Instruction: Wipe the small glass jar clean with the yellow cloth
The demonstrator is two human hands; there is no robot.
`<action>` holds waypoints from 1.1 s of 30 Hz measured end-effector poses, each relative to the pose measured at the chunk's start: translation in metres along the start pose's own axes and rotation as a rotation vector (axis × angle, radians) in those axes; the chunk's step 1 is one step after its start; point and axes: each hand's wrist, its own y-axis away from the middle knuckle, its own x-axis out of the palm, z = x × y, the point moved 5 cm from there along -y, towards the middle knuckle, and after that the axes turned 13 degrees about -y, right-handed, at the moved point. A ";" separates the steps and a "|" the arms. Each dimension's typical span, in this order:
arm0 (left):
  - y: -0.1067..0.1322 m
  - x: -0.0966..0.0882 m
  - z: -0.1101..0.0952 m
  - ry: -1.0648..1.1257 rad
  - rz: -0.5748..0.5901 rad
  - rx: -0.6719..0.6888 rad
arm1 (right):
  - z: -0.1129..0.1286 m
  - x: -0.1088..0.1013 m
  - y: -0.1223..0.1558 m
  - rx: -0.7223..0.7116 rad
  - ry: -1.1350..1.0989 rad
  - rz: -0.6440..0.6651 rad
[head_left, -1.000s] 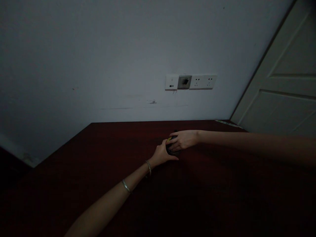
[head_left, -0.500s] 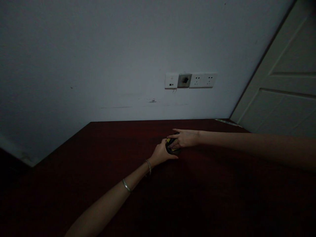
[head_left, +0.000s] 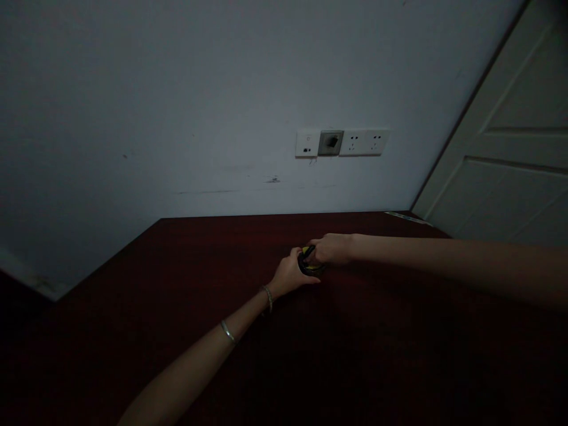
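A small round black-and-yellow object (head_left: 307, 268) sits on the dark red tabletop (head_left: 213, 254); dim light and my fingers hide its exact kind. From the left, my left hand (head_left: 289, 273) curves around its side, with the thumb stretched out along the near edge. My right hand (head_left: 329, 248) reaches in from the right. Its fingers are curled together at the top of the object, close to a black strip over the yellow part. The fingertips of that hand are partly hidden. Two bracelets circle my left forearm.
Behind the table rises a pale wall (head_left: 222, 118) with a row of sockets and a switch (head_left: 331, 142). A light panelled door (head_left: 510, 160) stands at the right. A thin printed strip (head_left: 406, 218) lies at the table's back right edge.
My right hand's fingers, spread over the object before, have curled in and pulled together on it. More of the object's yellow and black top shows. My left hand stays in place.
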 end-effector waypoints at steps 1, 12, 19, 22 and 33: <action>0.000 0.001 0.001 -0.009 -0.001 -0.003 | 0.001 0.000 -0.002 0.032 -0.016 0.006; 0.004 0.001 -0.002 -0.124 0.011 -0.078 | -0.009 0.008 -0.023 0.217 -0.385 -0.016; 0.008 -0.001 -0.006 -0.138 -0.007 -0.074 | -0.020 0.000 -0.028 0.165 -0.676 0.008; 0.009 0.000 -0.005 -0.143 -0.016 -0.042 | -0.020 -0.007 -0.016 0.154 -0.779 0.028; 0.011 0.006 -0.005 -0.060 -0.059 0.011 | -0.063 0.010 0.078 0.226 -1.326 -0.610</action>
